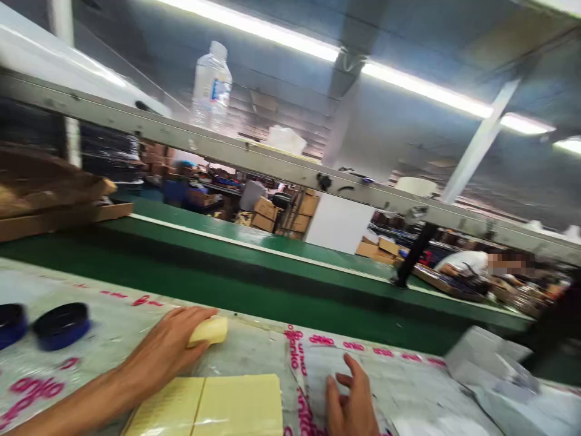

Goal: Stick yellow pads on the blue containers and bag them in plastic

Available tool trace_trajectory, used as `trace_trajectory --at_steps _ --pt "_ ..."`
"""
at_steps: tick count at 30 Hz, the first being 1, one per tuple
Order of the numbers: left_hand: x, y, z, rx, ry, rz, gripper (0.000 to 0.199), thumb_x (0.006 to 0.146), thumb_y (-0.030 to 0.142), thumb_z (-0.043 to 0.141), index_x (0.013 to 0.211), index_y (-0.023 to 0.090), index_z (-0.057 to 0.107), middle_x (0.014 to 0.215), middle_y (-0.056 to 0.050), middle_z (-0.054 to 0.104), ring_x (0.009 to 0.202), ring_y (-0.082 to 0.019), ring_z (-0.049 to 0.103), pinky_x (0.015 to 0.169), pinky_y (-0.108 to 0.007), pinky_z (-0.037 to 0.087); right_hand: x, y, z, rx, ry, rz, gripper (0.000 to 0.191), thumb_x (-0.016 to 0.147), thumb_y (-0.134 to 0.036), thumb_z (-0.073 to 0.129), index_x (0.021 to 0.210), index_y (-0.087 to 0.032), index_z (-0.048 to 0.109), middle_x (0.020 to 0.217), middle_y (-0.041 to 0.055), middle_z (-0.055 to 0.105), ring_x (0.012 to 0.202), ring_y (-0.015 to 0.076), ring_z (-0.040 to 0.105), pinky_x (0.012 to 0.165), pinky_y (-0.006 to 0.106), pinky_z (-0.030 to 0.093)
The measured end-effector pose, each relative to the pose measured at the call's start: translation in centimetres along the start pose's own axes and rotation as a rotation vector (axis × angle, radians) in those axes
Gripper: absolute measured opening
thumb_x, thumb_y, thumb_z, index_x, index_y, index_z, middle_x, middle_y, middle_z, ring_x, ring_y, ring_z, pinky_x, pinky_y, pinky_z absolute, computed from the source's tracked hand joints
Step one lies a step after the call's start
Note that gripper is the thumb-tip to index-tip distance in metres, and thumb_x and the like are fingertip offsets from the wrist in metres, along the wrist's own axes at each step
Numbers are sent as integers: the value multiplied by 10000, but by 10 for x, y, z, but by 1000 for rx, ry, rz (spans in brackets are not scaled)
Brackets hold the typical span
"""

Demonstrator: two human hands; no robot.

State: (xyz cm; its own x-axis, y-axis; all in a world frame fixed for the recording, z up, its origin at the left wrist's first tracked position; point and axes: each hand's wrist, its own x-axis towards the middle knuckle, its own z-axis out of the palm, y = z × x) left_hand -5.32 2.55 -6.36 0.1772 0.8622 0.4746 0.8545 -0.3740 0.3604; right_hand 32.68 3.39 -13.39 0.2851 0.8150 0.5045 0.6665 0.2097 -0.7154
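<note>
My left hand [175, 339] is closed around a small pale yellow block [209, 331], its fingers over the top and thumb along the near side. Just in front of that hand lies a flat pale yellow stack [240, 402] in two side-by-side parts, the left one showing fine lines; what it is made of I cannot tell. My right hand [351, 399] is held over the bench to the right of the stack, fingers apart and slightly curled, with nothing in it. The frame cuts off the near edge of the stack.
Two dark blue round rings [62, 326] sit at the left on the plastic-covered bench [254, 351]. Beyond runs a green conveyor belt [218, 297], with a cardboard box [68, 218] at far left. Clear plastic bags [494, 363] lie at right. A shelf rail above carries bottles [212, 88].
</note>
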Motion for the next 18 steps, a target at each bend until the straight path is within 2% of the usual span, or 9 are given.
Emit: trace_trajectory --at_steps 2,4,8,11,14,16,18 --pt "-4 -2 7 24 61 52 452 976 532 576 1382 334 571 1344 -22 617 1242 -331 561 1056 -485 504 -1 -9 -1 -61 70 -22 494 1024 -502 374 1394 -182 442 1293 159 603 983 263 702 707 340 593" --pt "-9 0 16 77 61 108 515 944 631 602 1396 388 556 1373 15 605 1300 -357 526 1100 -539 482 -1 -16 -4 -115 109 -81 443 1045 -466 373 1383 -195 465 1241 138 646 952 244 714 679 323 593" --pt "-18 9 37 101 -5 149 443 961 561 559 1380 418 568 1364 44 616 1283 -340 559 1203 -615 363 1 -10 -26 -200 131 -231 330 1066 -418 392 1246 -244 608 1284 83 655 1119 218 664 852 322 595" --pt "-22 20 41 66 -3 111 476 971 585 518 1405 393 555 1422 19 574 1318 -329 532 1223 -623 327 3 14 -63 -316 126 -347 260 1053 -401 478 1133 -276 692 1229 50 687 1146 223 634 941 348 553" --pt "-21 30 31 72 -7 96 538 976 714 445 1411 415 553 1527 31 461 1420 -352 409 1171 -630 398 6 46 -107 -462 101 -421 348 1039 -469 477 968 -262 748 1142 78 724 1129 311 617 925 451 519" --pt "-19 29 24 82 -1 110 530 990 740 402 1414 453 539 1556 62 416 1442 -340 381 1140 -610 443 7 68 -132 -566 90 -475 408 1019 -501 473 870 -258 766 1103 104 743 1125 382 610 882 518 488" --pt "-16 24 22 95 -18 146 509 987 731 450 1426 481 514 1554 76 416 1420 -326 422 1113 -580 481 7 87 -148 -787 5 -577 274 957 -428 560 964 -269 783 1209 106 730 1184 419 596 887 550 466"
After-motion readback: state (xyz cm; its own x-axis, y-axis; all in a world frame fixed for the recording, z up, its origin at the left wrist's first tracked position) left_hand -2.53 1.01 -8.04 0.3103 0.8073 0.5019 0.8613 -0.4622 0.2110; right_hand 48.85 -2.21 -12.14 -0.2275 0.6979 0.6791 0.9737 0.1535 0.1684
